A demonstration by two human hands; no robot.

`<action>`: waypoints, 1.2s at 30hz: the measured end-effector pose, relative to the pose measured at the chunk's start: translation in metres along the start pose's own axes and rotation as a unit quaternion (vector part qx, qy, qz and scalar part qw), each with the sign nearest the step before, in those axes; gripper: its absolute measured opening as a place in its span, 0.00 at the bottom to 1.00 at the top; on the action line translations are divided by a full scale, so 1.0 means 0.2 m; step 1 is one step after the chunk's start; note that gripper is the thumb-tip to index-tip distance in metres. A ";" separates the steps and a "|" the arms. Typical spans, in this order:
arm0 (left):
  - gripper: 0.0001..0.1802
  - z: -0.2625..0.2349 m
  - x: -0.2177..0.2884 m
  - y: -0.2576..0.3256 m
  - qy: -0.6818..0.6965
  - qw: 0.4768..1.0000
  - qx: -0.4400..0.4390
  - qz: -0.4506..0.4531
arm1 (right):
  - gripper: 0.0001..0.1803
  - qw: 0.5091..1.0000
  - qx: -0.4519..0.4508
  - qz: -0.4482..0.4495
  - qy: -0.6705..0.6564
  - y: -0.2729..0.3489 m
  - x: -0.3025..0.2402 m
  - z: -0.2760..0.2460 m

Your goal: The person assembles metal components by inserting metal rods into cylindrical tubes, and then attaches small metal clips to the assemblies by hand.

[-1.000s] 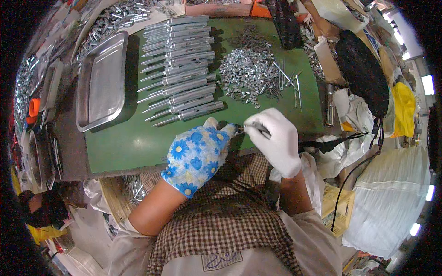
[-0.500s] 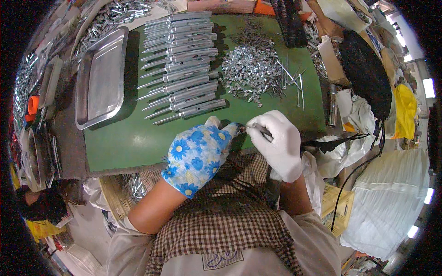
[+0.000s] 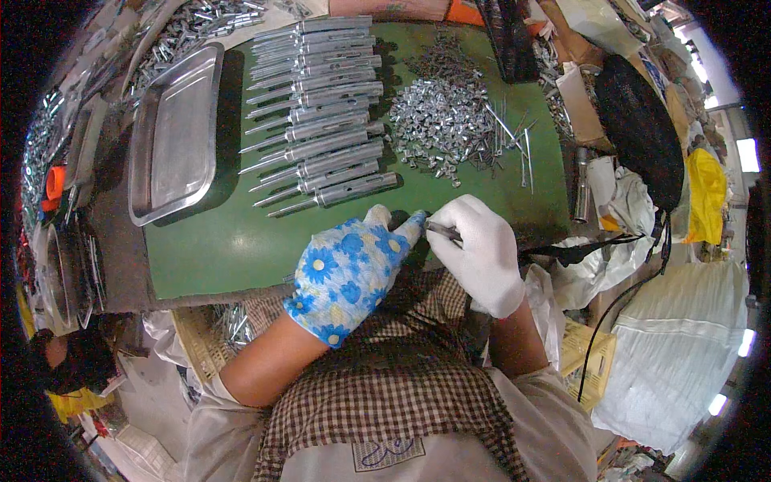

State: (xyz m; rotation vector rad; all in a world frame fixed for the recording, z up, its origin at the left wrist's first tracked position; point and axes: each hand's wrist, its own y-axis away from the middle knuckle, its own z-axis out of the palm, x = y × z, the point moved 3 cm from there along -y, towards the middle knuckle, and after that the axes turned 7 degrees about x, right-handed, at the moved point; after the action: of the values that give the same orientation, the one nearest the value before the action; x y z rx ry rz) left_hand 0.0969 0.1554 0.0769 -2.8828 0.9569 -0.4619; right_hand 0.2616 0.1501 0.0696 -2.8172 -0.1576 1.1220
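Note:
My left hand (image 3: 347, 265), in a blue flowered glove, is closed with its fingertips meeting the right hand's near the front of the green mat (image 3: 201, 261). A dark bit of something shows between its thumb and fingers, too small to name. My right hand (image 3: 480, 255), in a white glove, pinches a slim dark metal rod (image 3: 444, 231) whose rear end sticks out under the fingers. Just beyond my hands lies a row of silver metal tubes with thin pointed rods (image 3: 345, 153). Right of them is a heap of small shiny metal pieces (image 3: 440, 120).
An oblong metal tray (image 3: 181, 132) stands on the left. Small dark pins (image 3: 446, 60) lie behind the heap, and several long thin rods (image 3: 528, 161) beside it. A black bag (image 3: 638, 132) and white sheeting (image 3: 666, 345) are on the right. Metal parts (image 3: 205, 32) fill the back left.
My right hand has shifted slightly left and down and turned a little, with the rod's visible end moving the same way. The fingertips of both hands stay together.

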 end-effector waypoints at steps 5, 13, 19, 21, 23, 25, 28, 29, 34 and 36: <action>0.19 0.00 -0.01 -0.01 -0.021 0.999 -0.021 0.015 | 0.07 0.999 0.019 -0.009 -0.035 -0.01 0.01 -0.01; 0.18 0.01 0.00 -0.01 -0.022 0.999 -0.017 0.021 | 0.26 0.648 0.103 0.108 -0.746 -0.11 0.01 0.11; 0.16 0.02 -0.01 -0.01 -0.025 0.999 -0.003 0.040 | 0.25 0.679 0.133 0.033 -0.722 -0.11 0.02 0.18; 0.15 0.02 0.00 -0.02 -0.035 0.998 -0.001 0.049 | 0.22 0.769 0.119 0.015 -0.629 -0.09 0.03 0.20; 0.14 0.00 0.02 -0.04 -0.046 0.997 0.002 0.058 | 0.21 0.746 0.143 0.001 -0.651 -0.08 0.03 0.20; 0.11 -0.04 0.09 -0.07 -0.106 0.989 -0.011 0.101 | 0.22 0.726 0.186 -0.017 -0.662 -0.06 0.02 0.16; 0.09 0.05 0.09 -0.10 -0.070 0.992 0.015 0.102 | 0.26 0.737 0.210 0.079 -0.637 -0.07 0.03 0.15; 0.08 0.06 0.10 -0.09 -0.082 0.994 -0.011 0.069 | 0.26 0.737 0.207 0.073 -0.639 -0.08 0.04 0.16; 0.10 0.01 -0.02 0.10 -0.029 0.993 0.114 0.031 | 0.26 0.643 0.117 0.062 -0.755 -0.10 0.06 0.17; 0.17 -0.09 -0.09 0.33 -0.044 0.991 0.127 -0.016 | 0.21 0.626 0.112 0.041 -0.771 -0.07 0.08 0.14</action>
State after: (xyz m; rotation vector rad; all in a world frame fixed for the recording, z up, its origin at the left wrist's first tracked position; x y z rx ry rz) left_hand 0.0400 0.1135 0.0790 -2.6688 0.7764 -0.4197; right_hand 0.2526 0.1679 0.0405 -0.8709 0.0197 2.8472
